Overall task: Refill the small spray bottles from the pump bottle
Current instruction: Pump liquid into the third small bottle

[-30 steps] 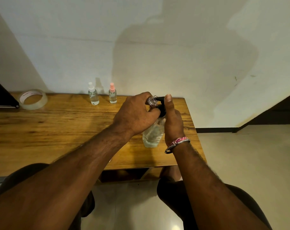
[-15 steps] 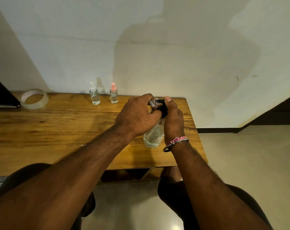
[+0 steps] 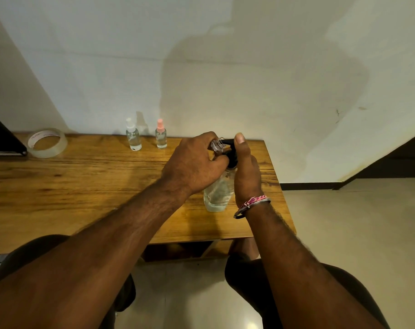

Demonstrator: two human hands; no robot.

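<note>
the left hand [image 3: 194, 167] curls round a small open spray bottle [image 3: 216, 145], tilting its threaded neck up against the black spout of the pump bottle [image 3: 219, 193], a placing that looks meant to send the liquid straight into the narrow mouth without spilling. the right hand [image 3: 246, 176] wraps the clear pump bottle's neck, its thumb laid on top of the black pump head [image 3: 232, 157], probably so one hand can both steady the base on the table [image 3: 83, 186] and press down. the pump bottle stands upright near the table's right edge, with liquid showing low in its body. at the back by the wall stand two more small bottles, one with a white sprayer [image 3: 132, 135] and one with a pink sprayer [image 3: 160, 134], both capped and set well apart from the work, likely out of the way. counted: three small spray bottles, one pump bottle, one roll of clear tape [image 3: 47, 142] at the far left.
</note>
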